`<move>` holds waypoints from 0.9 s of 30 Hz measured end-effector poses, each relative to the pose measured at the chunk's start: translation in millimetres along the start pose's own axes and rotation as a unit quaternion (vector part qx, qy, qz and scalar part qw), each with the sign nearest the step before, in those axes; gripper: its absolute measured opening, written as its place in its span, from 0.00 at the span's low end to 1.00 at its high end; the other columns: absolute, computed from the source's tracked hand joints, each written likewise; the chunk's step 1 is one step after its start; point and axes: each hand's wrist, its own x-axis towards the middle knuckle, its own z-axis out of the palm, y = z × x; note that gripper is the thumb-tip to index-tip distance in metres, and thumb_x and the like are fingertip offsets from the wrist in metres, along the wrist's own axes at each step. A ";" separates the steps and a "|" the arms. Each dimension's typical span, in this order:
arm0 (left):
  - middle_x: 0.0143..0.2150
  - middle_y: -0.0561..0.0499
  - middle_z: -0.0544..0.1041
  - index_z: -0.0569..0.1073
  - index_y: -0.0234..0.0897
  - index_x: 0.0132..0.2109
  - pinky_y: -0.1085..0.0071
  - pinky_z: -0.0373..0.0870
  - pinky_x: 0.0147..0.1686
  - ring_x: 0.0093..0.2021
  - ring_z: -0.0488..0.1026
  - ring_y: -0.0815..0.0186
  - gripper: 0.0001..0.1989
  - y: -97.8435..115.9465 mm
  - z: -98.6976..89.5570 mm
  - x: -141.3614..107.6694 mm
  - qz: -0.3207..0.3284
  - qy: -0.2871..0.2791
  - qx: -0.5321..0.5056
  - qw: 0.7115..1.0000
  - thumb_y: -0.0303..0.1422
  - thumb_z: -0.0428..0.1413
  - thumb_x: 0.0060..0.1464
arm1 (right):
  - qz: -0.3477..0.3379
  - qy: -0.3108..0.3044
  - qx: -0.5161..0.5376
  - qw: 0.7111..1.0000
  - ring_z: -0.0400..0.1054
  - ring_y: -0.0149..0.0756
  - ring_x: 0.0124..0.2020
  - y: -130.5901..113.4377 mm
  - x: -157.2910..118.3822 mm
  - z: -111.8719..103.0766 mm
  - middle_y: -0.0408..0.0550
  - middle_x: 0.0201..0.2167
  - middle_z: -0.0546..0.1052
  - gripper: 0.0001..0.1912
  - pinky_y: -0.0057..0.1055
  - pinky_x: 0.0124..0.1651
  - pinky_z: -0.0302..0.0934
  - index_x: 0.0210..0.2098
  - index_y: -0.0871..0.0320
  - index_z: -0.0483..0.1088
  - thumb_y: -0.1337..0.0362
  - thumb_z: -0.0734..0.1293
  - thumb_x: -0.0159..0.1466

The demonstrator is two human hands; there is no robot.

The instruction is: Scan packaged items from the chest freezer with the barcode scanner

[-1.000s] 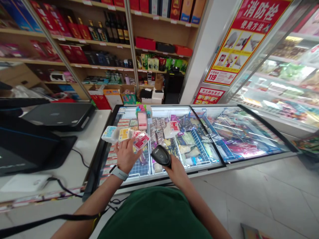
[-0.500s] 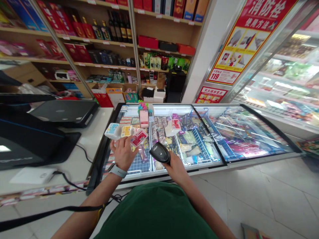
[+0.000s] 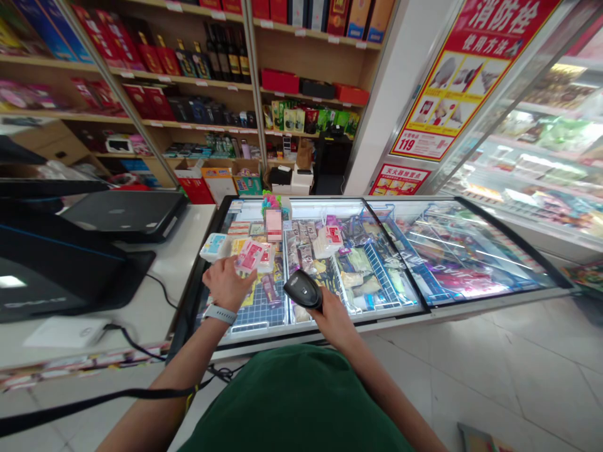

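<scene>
In the head view, the left hand (image 3: 227, 284) has shifted toward the pink-and-white packet (image 3: 250, 255), its fingers spread and up against the packet's underside; whether they grip it cannot be told. That packet now overlaps a yellow packet (image 3: 239, 247) and lies near a white packet (image 3: 213, 247), all above the glass lid of a chest freezer (image 3: 292, 199). The right hand (image 3: 334, 323) stays clamped around a black handheld barcode scanner (image 3: 303, 289), held over the same freezer, just beside the packets.
</scene>
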 end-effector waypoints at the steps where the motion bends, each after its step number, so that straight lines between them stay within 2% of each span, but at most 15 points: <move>1: 0.53 0.38 0.73 0.70 0.35 0.56 0.53 0.53 0.56 0.53 0.66 0.47 0.32 -2.6 2.1 5.7 -0.020 -0.012 0.006 1.000 0.51 0.56 0.49 | 0.003 -0.002 -0.004 1.000 0.70 0.45 0.45 -1.0 0.1 -0.5 0.54 0.42 0.76 0.11 0.36 0.47 0.60 0.44 0.59 0.65 0.69 0.66 0.61; 6: 0.50 0.35 0.74 0.73 0.33 0.53 0.51 0.55 0.53 0.52 0.67 0.45 0.33 -12.2 12.7 35.0 -0.062 -0.054 0.036 0.996 0.54 0.54 0.49 | 0.000 -0.009 0.005 1.000 0.70 0.45 0.46 -4.8 -0.1 -3.0 0.54 0.42 0.76 0.11 0.36 0.48 0.60 0.44 0.59 0.65 0.69 0.66 0.61; 11: 0.50 0.31 0.74 0.74 0.29 0.51 0.49 0.56 0.50 0.51 0.68 0.43 0.35 -13.3 22.0 57.1 -0.055 -0.084 0.065 0.993 0.56 0.50 0.49 | 0.017 -0.010 0.002 1.000 0.70 0.45 0.45 -5.8 0.6 -5.3 0.52 0.41 0.76 0.11 0.36 0.47 0.61 0.43 0.58 0.65 0.70 0.66 0.60; 15: 0.52 0.28 0.73 0.73 0.26 0.52 0.49 0.56 0.51 0.52 0.67 0.41 0.36 -11.8 27.6 65.4 -0.062 -0.098 0.081 0.990 0.55 0.50 0.50 | 0.016 -0.006 0.005 1.000 0.70 0.44 0.45 -2.8 2.5 -4.2 0.53 0.42 0.76 0.12 0.36 0.47 0.61 0.44 0.58 0.66 0.70 0.66 0.60; 18: 0.53 0.28 0.71 0.69 0.26 0.57 0.47 0.56 0.51 0.53 0.66 0.40 0.36 -9.6 25.7 64.5 -0.047 -0.081 0.071 0.993 0.51 0.52 0.52 | 0.007 0.001 0.016 1.000 0.70 0.44 0.46 2.9 3.8 -1.3 0.54 0.44 0.76 0.14 0.36 0.49 0.61 0.46 0.59 0.66 0.70 0.66 0.60; 20: 0.54 0.28 0.70 0.66 0.27 0.60 0.47 0.56 0.51 0.55 0.64 0.40 0.35 -6.1 19.1 61.6 -0.010 -0.055 0.062 0.997 0.49 0.53 0.53 | 0.008 0.003 0.023 1.000 0.70 0.44 0.47 6.9 4.6 0.6 0.54 0.44 0.76 0.15 0.37 0.49 0.61 0.47 0.59 0.66 0.70 0.66 0.60; 22: 0.56 0.29 0.69 0.66 0.28 0.59 0.46 0.55 0.51 0.56 0.63 0.40 0.30 0.2 8.8 58.1 0.065 -0.030 0.055 0.996 0.45 0.52 0.56 | 0.012 0.002 0.027 1.000 0.70 0.45 0.46 9.7 5.5 1.7 0.54 0.43 0.76 0.16 0.37 0.48 0.61 0.48 0.59 0.65 0.70 0.66 0.60; 24: 0.59 0.31 0.68 0.67 0.29 0.57 0.46 0.54 0.53 0.58 0.62 0.43 0.23 9.1 -3.5 55.5 0.160 -0.016 0.047 0.986 0.40 0.49 0.61 | 0.013 0.001 0.026 1.000 0.70 0.45 0.46 10.5 6.4 2.0 0.54 0.43 0.76 0.14 0.37 0.48 0.61 0.47 0.59 0.65 0.69 0.65 0.61; 26: 0.62 0.35 0.67 0.66 0.32 0.59 0.48 0.52 0.56 0.61 0.60 0.47 0.19 19.7 -16.1 54.7 0.225 -0.013 0.041 0.973 0.34 0.45 0.64 | 0.011 -0.003 0.021 1.000 0.70 0.45 0.45 10.3 7.1 2.0 0.54 0.43 0.76 0.13 0.37 0.48 0.61 0.46 0.59 0.66 0.69 0.65 0.61; 27: 0.62 0.34 0.66 0.66 0.32 0.59 0.47 0.52 0.56 0.62 0.60 0.47 0.19 25.2 -22.4 54.8 0.258 -0.010 0.043 0.965 0.31 0.43 0.64 | 0.011 -0.005 0.017 1.000 0.70 0.45 0.45 10.1 7.4 2.1 0.54 0.42 0.76 0.13 0.37 0.47 0.61 0.46 0.59 0.66 0.69 0.65 0.61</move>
